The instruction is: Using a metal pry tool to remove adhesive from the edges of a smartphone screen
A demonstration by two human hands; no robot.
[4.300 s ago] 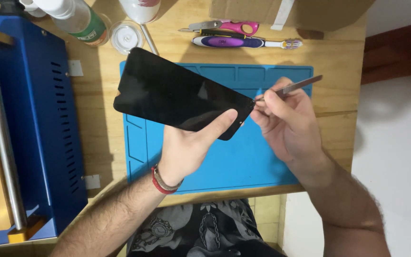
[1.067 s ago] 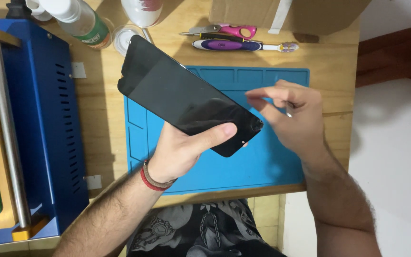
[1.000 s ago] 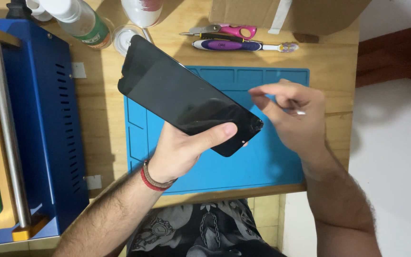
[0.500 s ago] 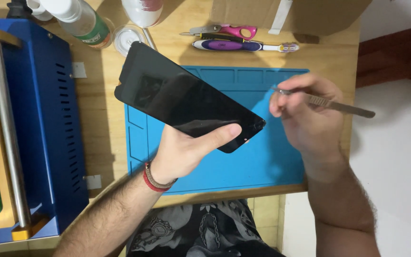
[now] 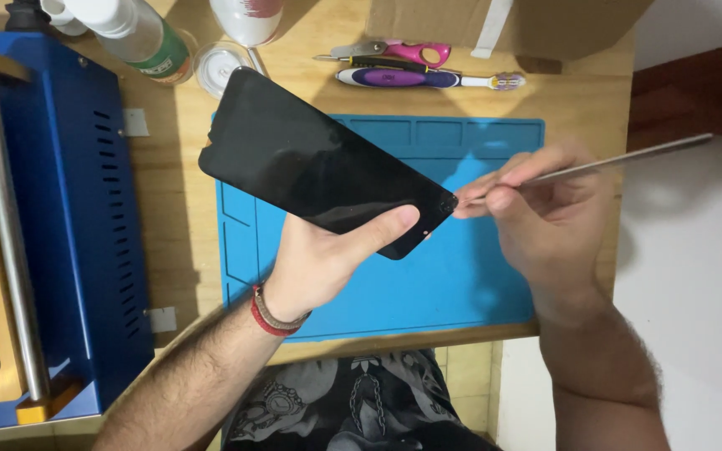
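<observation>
Back from its outward swing, the right hand (image 5: 549, 221) again pinches a thin metal tool (image 5: 595, 164), tip at the black phone screen (image 5: 323, 171) the left hand (image 5: 327, 259) grips above the blue mat (image 5: 461, 276); prying the corner demands light pressure.

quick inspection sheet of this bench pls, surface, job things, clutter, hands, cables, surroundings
surface: wooden table with a blue mat on it
job's things: black screen panel held tilted above the mat; thin metal tool with its tip at the panel's lower corner
clutter: scissors, toothbrush, bottles, cardboard box
grippers: left hand grips the panel from below, thumb on its face; right hand pinches the tool
cables: nothing seen
surroundings: blue machine at left, white floor at right
</observation>
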